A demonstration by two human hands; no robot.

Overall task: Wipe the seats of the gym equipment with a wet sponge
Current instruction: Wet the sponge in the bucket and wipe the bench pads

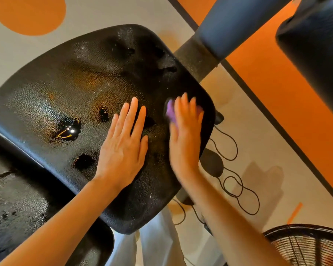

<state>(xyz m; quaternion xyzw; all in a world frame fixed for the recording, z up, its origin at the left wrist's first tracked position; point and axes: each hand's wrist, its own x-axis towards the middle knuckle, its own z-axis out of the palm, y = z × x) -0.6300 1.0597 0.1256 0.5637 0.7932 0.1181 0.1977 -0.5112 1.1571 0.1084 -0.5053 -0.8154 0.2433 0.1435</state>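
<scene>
1. Black textured vinyl covers the seat point(81, 89), which fills the centre and left of the frame and glistens with water drops and small puddles.
2. Left hand point(123, 146) lies flat on the seat at centre frame, fingers straight and slightly spread, holding nothing.
3. Right hand point(185, 135), motion-blurred, presses a purple sponge point(170, 111) against the seat near its right edge; the fingers lie over the sponge, so only its left part shows.
4. A second wet black pad point(17, 208) sits at lower left, just beside the seat.
5. A black cord point(236, 187) loops over the pale floor at right, and a fan grille point(306, 244) shows at lower right.
</scene>
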